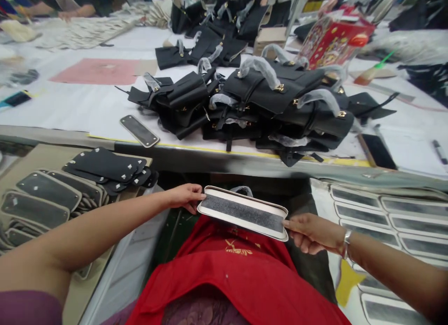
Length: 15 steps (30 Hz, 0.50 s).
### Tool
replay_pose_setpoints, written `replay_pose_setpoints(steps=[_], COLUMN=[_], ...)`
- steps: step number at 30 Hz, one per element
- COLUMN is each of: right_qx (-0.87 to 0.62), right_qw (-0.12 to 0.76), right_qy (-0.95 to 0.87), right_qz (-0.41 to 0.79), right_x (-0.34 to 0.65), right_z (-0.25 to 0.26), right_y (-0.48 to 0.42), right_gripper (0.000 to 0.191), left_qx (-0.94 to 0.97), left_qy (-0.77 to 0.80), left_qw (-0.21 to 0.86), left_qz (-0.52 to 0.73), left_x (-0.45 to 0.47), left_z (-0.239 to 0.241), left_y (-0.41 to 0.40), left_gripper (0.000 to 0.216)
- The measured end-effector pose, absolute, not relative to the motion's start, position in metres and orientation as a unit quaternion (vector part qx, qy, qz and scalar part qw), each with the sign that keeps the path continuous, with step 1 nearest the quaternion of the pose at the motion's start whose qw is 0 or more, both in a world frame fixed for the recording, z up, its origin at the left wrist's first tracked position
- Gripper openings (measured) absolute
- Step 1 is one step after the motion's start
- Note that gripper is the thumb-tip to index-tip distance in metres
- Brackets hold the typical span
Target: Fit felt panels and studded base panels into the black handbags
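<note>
Above my lap I hold an oblong panel [241, 212] by its two ends. It is cream with a dark grey strip down the middle, rounded corners and a raised rim. My left hand [187, 197] pinches its left end between thumb and fingers. At the right end, my right hand [308, 231] grips the edge, with a silver bracelet at the wrist. Similar cream-and-grey panels [385, 222] lie in rows on a board to my right. On my left are stacked dark panels with pale edging [49, 190] and black panels with metal studs [105, 164].
Black handbags [276, 92] with plastic-wrapped handles are piled on the white table. A single studded panel [139, 130] lies near its front edge. A phone [377, 150], a red box [336, 40] and a pink sheet [96, 71] are also there. Another person's arm [79, 11] shows far left.
</note>
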State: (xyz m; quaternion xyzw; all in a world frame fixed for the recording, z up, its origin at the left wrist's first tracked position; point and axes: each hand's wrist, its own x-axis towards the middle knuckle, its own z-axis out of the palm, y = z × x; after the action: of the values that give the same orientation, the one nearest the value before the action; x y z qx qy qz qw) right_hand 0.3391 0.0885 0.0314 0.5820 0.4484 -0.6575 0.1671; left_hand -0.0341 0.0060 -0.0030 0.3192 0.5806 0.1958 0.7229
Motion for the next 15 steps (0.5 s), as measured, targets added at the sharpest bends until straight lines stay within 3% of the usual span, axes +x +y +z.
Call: replay_pose_setpoints(steps=[8, 15], right_qx=[0.601, 0.585], right_qw=[0.164, 0.071], right_qy=[0.428, 0.44], right_qz=[-0.655, -0.678], right_x=[0.335, 0.342], right_z=[0.023, 0.02], right_y=[0.094, 0.082], right_gripper=[0.046, 0.048], left_qx=[0.34, 0.344], left_qy=[0.605, 0.587], left_qw=[0.673, 0.67], left_qz=[0.256, 0.297], left_x=[-0.026, -0.024], left_z=[-0.015, -0.021], left_y=[0.006, 0.001], left_gripper=[0.044, 0.042])
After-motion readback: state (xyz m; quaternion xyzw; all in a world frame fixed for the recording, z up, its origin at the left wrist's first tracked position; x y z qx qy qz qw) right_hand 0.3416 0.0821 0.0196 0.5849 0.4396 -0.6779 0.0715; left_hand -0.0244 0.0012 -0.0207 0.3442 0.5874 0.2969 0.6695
